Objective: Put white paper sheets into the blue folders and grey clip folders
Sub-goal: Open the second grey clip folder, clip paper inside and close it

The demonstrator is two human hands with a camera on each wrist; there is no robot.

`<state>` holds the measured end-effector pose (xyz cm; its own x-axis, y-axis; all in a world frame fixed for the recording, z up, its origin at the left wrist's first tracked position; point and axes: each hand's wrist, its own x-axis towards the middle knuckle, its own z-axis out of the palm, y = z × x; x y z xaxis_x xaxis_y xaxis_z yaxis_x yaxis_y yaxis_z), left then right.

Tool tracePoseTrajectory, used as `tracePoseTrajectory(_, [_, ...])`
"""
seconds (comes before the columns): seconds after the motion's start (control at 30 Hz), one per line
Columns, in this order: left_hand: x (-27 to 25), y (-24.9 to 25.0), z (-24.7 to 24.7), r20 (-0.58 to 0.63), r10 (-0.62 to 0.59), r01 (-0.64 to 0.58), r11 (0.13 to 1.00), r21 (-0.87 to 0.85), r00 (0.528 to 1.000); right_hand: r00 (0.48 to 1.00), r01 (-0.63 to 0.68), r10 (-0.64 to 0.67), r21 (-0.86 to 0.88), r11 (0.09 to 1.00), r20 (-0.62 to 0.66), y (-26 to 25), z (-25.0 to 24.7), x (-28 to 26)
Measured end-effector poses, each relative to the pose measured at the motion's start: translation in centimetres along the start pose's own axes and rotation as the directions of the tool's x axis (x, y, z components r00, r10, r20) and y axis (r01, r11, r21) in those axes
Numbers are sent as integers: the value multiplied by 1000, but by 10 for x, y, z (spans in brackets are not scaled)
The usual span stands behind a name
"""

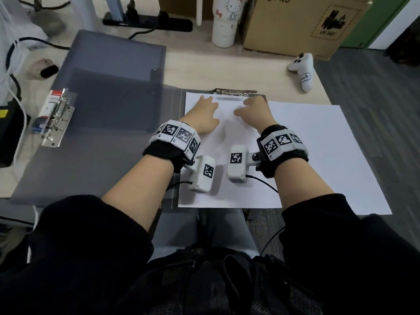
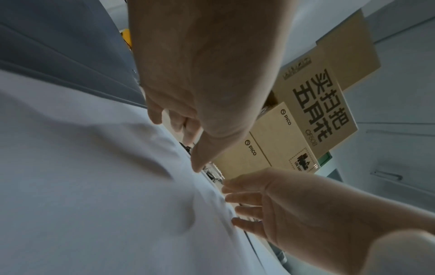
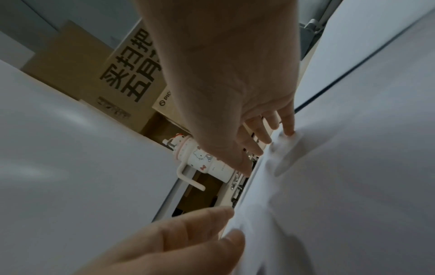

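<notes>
A grey clip folder (image 1: 102,142) lies open on the desk, its cover spread to the left. A white paper sheet (image 1: 227,189) lies on its right half, top edge just below the metal clip (image 1: 236,92). My left hand (image 1: 208,110) and right hand (image 1: 247,108) both rest flat on the sheet near the top, fingers stretched toward the clip. In the left wrist view the left hand (image 2: 200,111) touches the sheet (image 2: 94,186) at its edge. In the right wrist view the right fingers (image 3: 288,126) press the sheet (image 3: 353,186), which buckles slightly beneath them. More white paper (image 1: 329,155) lies to the right.
A silver lever clip (image 1: 58,119) sits on the spread cover at the left. Behind stand a cartoon tumbler (image 1: 223,21), a cardboard box (image 1: 295,23) and a power strip (image 1: 147,21). A white controller (image 1: 302,69) lies at the back right. Cables and a black device (image 1: 9,137) crowd the left edge.
</notes>
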<state>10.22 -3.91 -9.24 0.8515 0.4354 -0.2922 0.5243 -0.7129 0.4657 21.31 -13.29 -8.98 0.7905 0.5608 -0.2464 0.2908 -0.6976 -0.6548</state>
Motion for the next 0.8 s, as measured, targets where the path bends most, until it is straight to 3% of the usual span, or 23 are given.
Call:
tracePoseTrajectory(0.13, [17,-10,6,17,-36,34,994,108,999,999,-50,49,-47,998,-19,1,4,14])
tracePoseTrajectory(0.3, [30,-16,2,-24,-38,42,987,156,999,995,-85,89,82,993,-36,5,6,24])
tracePoseTrajectory(0.47, [43,-20,-10,-57,-41,48,991,129,998,996,45,-29,209,977,-80,4,8,24])
tracePoseTrajectory(0.67, [55,-18,-32,-177,-67,55,996,-72,982,987,141,-153,205,969,44,7,13,33])
tracePoseTrajectory(0.8, [71,-9,-36,-383,-146,17,947,-320,912,982,155,-167,134,979,85,13,16,38])
